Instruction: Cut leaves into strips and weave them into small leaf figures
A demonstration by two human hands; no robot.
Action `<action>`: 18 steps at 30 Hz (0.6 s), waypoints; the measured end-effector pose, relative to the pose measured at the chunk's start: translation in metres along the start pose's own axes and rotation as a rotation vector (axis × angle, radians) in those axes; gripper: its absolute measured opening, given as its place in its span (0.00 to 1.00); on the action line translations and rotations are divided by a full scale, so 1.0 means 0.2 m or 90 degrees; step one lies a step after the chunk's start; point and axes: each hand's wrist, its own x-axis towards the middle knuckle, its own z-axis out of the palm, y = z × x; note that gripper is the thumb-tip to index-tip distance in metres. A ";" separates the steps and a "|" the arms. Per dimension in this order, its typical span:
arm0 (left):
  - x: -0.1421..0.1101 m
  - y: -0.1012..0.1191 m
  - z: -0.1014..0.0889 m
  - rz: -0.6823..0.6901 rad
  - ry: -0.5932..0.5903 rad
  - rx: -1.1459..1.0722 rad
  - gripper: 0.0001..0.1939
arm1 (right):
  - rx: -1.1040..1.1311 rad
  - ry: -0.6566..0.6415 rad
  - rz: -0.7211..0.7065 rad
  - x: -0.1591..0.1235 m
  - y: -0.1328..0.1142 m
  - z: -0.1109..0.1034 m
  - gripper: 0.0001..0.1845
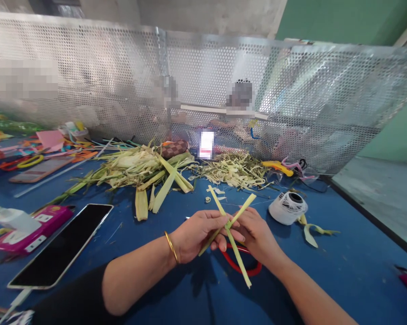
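Two pale green strips of husk (238,259) cross in an X between my hands, above the blue table (176,298). My left hand (205,230) wears a gold bangle and pinches the strips at their crossing. From the other side, the fingers of my right hand (259,232) close on the same crossing; their tips are partly hidden behind the strips. Below my hands lie scissors with red handles (255,271), mostly covered by my fingers. A white spool of thread (286,210) stands to the right of my right hand, beside a twisted husk scrap (311,234).
A heap of husks (132,167) and a pile of shredded husk (235,170) lie at the back. To the left are a phone (64,248) on a cable and a magenta power strip (34,232). A perforated metal screen (203,63) borders the far side.
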 end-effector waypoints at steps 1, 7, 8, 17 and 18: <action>0.00 0.00 0.00 0.003 0.003 0.006 0.15 | 0.002 -0.001 0.003 0.00 0.00 0.00 0.11; 0.00 0.00 0.02 0.026 0.082 0.082 0.15 | 0.132 0.073 0.109 0.02 0.00 -0.04 0.10; 0.00 0.00 0.03 0.019 0.091 0.093 0.16 | 0.192 0.087 0.150 0.02 -0.01 -0.05 0.12; 0.01 -0.04 0.03 -0.022 0.104 0.185 0.14 | 0.390 0.167 0.437 0.01 -0.04 0.00 0.14; 0.01 -0.04 0.03 -0.024 0.105 0.191 0.13 | 0.384 0.181 0.442 0.00 -0.04 0.01 0.15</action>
